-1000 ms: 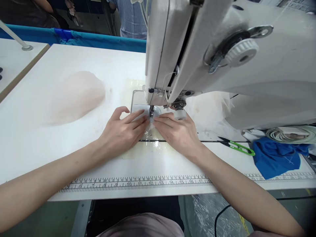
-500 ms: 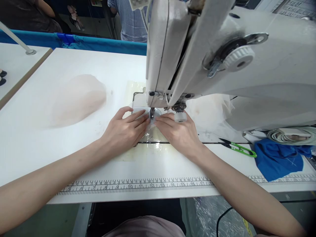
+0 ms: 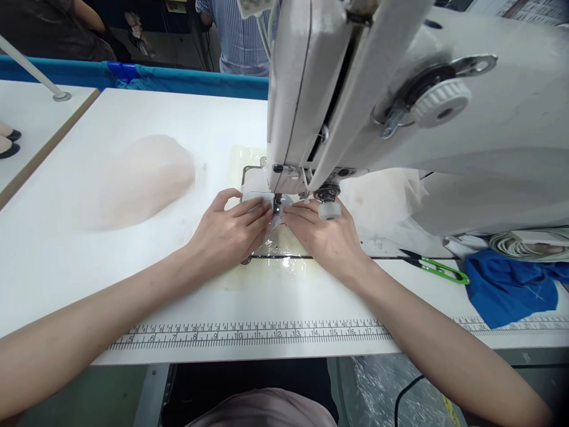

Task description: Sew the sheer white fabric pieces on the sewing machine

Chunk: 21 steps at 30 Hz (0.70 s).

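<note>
My left hand (image 3: 233, 228) lies flat, fingers stretched out, on a small piece of thin, whitish see-through fabric (image 3: 258, 196) left of the presser foot (image 3: 277, 203). On the foot's other side, my right hand (image 3: 326, 237) rests with its fingers extended and close together, fingertips at the cloth's right part. Both sets of fingertips come close to the foot of the white sewing machine (image 3: 302, 89). Much of the fabric is hidden under the hands and the machine head. Clear shiny film (image 3: 284, 270) covers the table in front of the foot.
Green-handled thread snips (image 3: 440, 270) lie to the right, beside a blue cloth (image 3: 507, 284) and a coiled pale cord (image 3: 524, 243). A printed ruler (image 3: 240, 335) runs along the front edge. Pale objects with black ends (image 3: 9, 142) show far left. A person in a striped shirt (image 3: 244, 35) stands behind.
The whole view has shifted slightly right. A thread lever now shows in the machine head's slot. Both hands keep nearly the same place beside the foot. More of the black-ended objects shows at left.
</note>
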### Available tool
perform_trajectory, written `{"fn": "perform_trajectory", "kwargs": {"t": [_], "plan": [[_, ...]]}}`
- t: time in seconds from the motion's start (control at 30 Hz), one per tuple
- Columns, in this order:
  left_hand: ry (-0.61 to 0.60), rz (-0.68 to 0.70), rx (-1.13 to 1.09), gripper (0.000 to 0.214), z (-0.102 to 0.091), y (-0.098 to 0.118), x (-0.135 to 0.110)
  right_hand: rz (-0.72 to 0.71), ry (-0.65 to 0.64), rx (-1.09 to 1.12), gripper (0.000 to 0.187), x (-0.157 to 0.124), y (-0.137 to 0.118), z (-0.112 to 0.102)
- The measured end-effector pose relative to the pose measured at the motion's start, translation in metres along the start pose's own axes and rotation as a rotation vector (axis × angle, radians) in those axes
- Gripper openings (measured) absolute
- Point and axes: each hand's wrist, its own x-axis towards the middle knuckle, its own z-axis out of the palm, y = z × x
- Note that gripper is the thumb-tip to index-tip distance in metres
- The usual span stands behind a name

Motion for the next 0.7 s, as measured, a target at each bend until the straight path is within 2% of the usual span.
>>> {"fn": "perform_trajectory", "kwargs": {"t": [0.1, 0.23, 0.3, 0.47, 0.53, 0.63, 0.7], "plan": [[-0.014, -0.009, -0.005, 0.029, 0.000, -0.001, -0.001, -0.050, 0.058, -0.132, 0.027, 0.000, -0.001, -0.001], [-0.097, -0.077, 0.034, 0.045, -0.004, -0.002, -0.003, -0.042, 0.056, -0.084, 0.027, 0.001, -0.003, -0.003], [-0.097, -0.066, 0.098, 0.050, -0.009, -0.001, -0.004, -0.036, 0.047, -0.054, 0.029, 0.001, -0.004, -0.006], [0.067, 0.041, 0.132, 0.024, -0.022, 0.000, -0.003, -0.041, 0.097, -0.039, 0.035, 0.002, -0.012, -0.011], [0.043, 0.026, 0.070, 0.016, -0.021, -0.002, -0.001, -0.049, 0.091, 0.007, 0.035, 0.002, -0.017, -0.012], [-0.033, 0.022, -0.004, 0.025, -0.018, -0.009, 0.000, -0.076, 0.045, 0.062, 0.032, 0.002, -0.022, -0.013], [-0.010, 0.039, 0.002, 0.025, -0.017, -0.013, 0.000, -0.077, 0.035, 0.062, 0.032, 0.001, -0.024, -0.013]]}}
